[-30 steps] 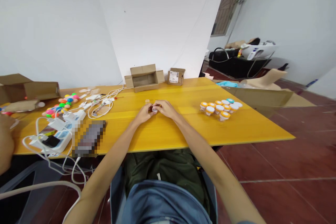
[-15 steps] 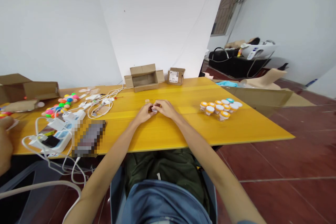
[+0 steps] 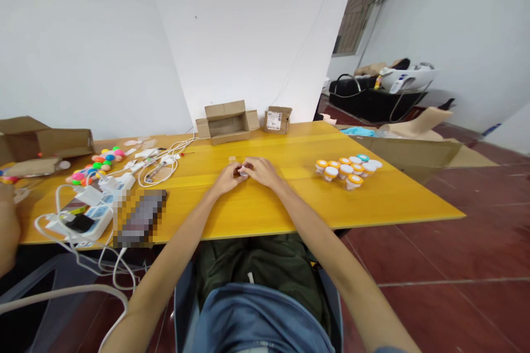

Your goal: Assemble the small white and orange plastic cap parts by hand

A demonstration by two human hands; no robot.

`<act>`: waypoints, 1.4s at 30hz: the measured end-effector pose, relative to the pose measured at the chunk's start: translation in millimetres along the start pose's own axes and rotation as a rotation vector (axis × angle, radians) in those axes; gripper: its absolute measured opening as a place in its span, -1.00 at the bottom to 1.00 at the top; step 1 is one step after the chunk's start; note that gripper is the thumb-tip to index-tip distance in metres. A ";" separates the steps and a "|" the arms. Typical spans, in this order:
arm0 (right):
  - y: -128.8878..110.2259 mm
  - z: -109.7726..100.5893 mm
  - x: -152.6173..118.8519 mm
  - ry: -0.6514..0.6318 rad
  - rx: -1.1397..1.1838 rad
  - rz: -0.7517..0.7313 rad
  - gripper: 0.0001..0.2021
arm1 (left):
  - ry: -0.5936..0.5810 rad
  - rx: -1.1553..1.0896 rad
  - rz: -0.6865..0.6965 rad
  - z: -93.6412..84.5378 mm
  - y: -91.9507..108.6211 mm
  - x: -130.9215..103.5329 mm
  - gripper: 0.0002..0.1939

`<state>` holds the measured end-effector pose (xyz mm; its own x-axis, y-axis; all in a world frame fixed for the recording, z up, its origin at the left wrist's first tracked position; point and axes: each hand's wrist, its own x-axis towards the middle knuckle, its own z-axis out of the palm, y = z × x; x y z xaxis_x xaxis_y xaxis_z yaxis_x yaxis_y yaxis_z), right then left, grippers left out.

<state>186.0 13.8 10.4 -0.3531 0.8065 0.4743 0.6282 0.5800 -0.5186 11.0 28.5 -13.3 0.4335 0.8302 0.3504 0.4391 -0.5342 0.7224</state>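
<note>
Over the middle of the yellow table (image 3: 265, 212), my left hand (image 3: 228, 178) and my right hand (image 3: 261, 171) meet with bent fingers. Between their fingertips is a small whitish, clear piece (image 3: 243, 173), mostly covered, so its kind is unclear. Both hands are closed on it. Just behind them lies a small clear round piece (image 3: 232, 159). To the right stands a group of small clear jars with orange, white and teal lids (image 3: 344, 170), apart from my hands.
An open cardboard box (image 3: 227, 135) and a smaller box (image 3: 276, 120) stand by the wall. Left are white cables (image 3: 143, 174), a power strip (image 3: 101, 215), a pixelated dark phone-like object (image 3: 143, 218) and colourful balls (image 3: 97, 165). Another person's arm (image 3: 7, 226) reaches in at the far left edge.
My hands stay together in nearly the same place around the small piece. At the far left, the other person's hand has shifted slightly and is blurred.
</note>
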 end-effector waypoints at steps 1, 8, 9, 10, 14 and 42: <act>0.3 0.3 -0.1 0.005 -0.006 -0.010 -0.93 | -0.001 0.005 -0.001 -0.3 -0.2 0.1 -0.85; -0.3 0.2 -1.3 0.026 -0.082 -0.018 -0.81 | -0.001 0.003 -0.010 -0.9 2.0 0.2 -0.81; -0.5 0.0 -1.5 0.029 -0.090 -0.021 -0.79 | 0.001 -0.001 -0.013 -0.8 2.5 0.1 -0.81; -0.7 -0.1 -1.7 0.032 -0.096 -0.024 -0.77 | 0.002 -0.006 -0.017 -0.7 2.9 0.1 -0.80; -2.3 -0.6 -2.1 0.038 -0.137 -0.013 -0.71 | 0.005 -0.026 -0.031 -0.4 4.1 0.3 -0.82; -1.0 3.7 -1.4 0.065 -0.083 -0.030 -0.89 | -0.015 -0.086 -0.031 0.1 -3.4 1.0 -0.81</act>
<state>183.3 12.5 7.6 -0.3280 0.7783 0.5354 0.6742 0.5898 -0.4444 10.0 31.2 -15.4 0.4327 0.8435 0.3183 0.3834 -0.4917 0.7818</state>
